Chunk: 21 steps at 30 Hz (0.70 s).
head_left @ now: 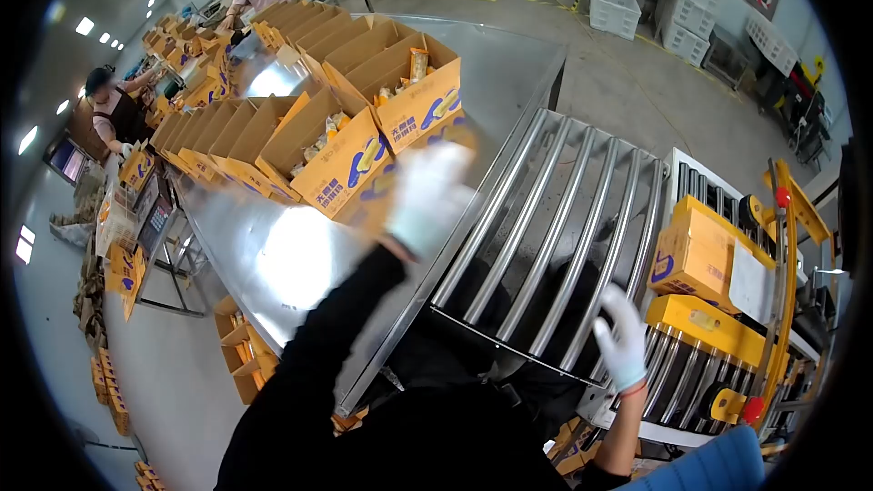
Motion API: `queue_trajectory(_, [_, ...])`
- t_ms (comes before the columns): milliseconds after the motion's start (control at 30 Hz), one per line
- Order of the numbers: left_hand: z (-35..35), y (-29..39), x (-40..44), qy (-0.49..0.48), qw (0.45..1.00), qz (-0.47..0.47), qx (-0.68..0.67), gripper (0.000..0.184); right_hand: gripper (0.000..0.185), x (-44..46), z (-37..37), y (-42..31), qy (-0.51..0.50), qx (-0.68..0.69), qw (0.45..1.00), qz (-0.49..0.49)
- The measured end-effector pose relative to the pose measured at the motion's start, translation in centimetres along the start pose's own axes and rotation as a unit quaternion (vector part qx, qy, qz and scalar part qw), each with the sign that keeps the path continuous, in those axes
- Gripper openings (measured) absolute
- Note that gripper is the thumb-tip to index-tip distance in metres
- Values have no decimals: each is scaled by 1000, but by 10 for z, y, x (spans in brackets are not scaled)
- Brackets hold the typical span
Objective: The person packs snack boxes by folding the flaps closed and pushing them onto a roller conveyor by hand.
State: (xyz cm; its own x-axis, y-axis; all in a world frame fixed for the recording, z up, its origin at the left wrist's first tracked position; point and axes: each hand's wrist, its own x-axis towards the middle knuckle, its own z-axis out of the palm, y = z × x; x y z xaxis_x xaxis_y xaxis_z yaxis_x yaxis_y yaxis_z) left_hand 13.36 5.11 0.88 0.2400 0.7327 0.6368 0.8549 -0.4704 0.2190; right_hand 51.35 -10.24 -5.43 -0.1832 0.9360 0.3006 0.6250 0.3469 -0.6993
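My left hand (427,195), in a white glove, is over the steel table (364,255) beside the nearest open cartons; motion smears its fingers. Close to it stands an orange-brown open carton (341,173) with blue print, wrapped items showing inside. Behind that is another open carton (420,109) holding wrapped pieces. My right hand (623,338), also white-gloved, hovers at the right edge of the roller conveyor (546,236). Its fingers are apart and nothing is in them. A closed carton (696,255) sits on the machine to its right.
Rows of open cartons (227,132) line the table's far side. A yellow-framed carton machine (709,327) with red knobs is at right, a blue chair back (709,464) below it. Two co-workers stand at far left and back. White crates (614,9) are stacked behind.
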Motion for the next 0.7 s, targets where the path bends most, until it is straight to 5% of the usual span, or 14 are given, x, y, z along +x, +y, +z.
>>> queue_trajectory(33, [-35,-37,4,-51,982,-176,45,43,36,-15,7,-3,-10,42,999,27])
queue_trajectory(100, [-88,-123,-26,105,923,-93,358,31,31,-30,18,-6,-53,52,996,54])
queue_trajectory(133, [-97,-174,-53,-39,915,-186,356,29,31,-28,25,-15,-66,59,994,63])
queue_trajectory(167, [-103,-189,-61,-181,880,-274,342,28,30,-20,31,-28,-78,64,992,71])
queue_trajectory(300, [-67,-135,-45,-209,941,-191,187,36,32,44,60,-99,-133,85,979,-131])
queue_trajectory(367, [-75,-81,-19,-287,931,-207,87,35,58,70,78,-129,-129,42,969,-208])
queue_trajectory(400, [-83,-69,-18,-210,947,-196,-142,34,75,80,80,-146,-123,11,971,-202])
queue_trajectory(433, [-85,-60,-19,-124,907,-172,-364,36,85,90,82,-157,-124,-36,974,-188])
queue_trajectory(500, [-88,-66,-29,-6,963,-215,-160,47,89,103,100,-143,-129,-145,961,-197])
queue_trajectory(600, [-88,-89,-33,-171,919,-237,-265,41,69,114,107,-110,-131,-199,946,-221])
queue_trajectory(633, [-83,-87,-36,-252,929,-145,-231,39,63,118,105,-105,-137,-193,941,-240])
queue_trajectory(700, [-84,-50,-7,-308,941,-132,-55,37,58,130,102,-101,-157,-100,958,-217])
